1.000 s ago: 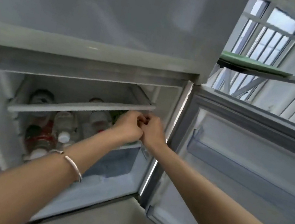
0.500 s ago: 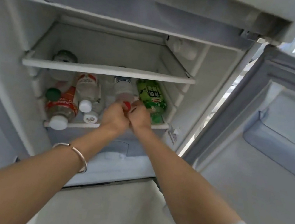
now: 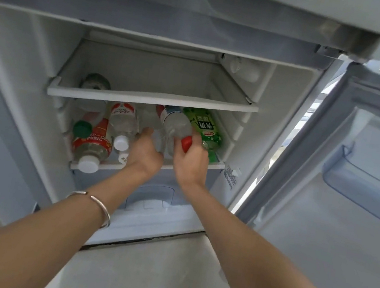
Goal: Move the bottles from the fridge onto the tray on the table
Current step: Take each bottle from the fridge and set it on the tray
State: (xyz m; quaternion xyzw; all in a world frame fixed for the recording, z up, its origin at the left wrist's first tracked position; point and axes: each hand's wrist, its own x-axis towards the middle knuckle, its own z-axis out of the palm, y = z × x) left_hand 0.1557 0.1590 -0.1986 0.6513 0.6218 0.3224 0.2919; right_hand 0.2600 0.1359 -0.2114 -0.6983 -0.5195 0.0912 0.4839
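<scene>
Gripping the red-capped bottle (image 3: 175, 125) at its neck, the right hand (image 3: 192, 163) is curled round it, with the red cap showing against the hand. This clear bottle lies tilted over the lower shelf (image 3: 114, 165) of the open fridge (image 3: 32, 65). Its base points to 11 o'clock under the upper shelf (image 3: 153, 101) and its cap to 5 o'clock.

At 9 o'clock of the right hand, the left hand (image 3: 145, 155) cups clear plastic with its thumb raised. Its fingers are hidden, so I cannot tell whether it grasps anything. A silver bangle (image 3: 102, 208) circles that wrist.

Just beside the held bottle at 3 o'clock lies a green-labelled bottle (image 3: 203, 128). Toward 9 o'clock on the same shelf lie three more:
- a white-capped water bottle (image 3: 123, 122);
- a red-labelled bottle (image 3: 91, 149), its white cap at the shelf's front edge;
- a green-capped bottle (image 3: 82, 128).

The fridge door (image 3: 350, 210) stands open at 3 o'clock.
</scene>
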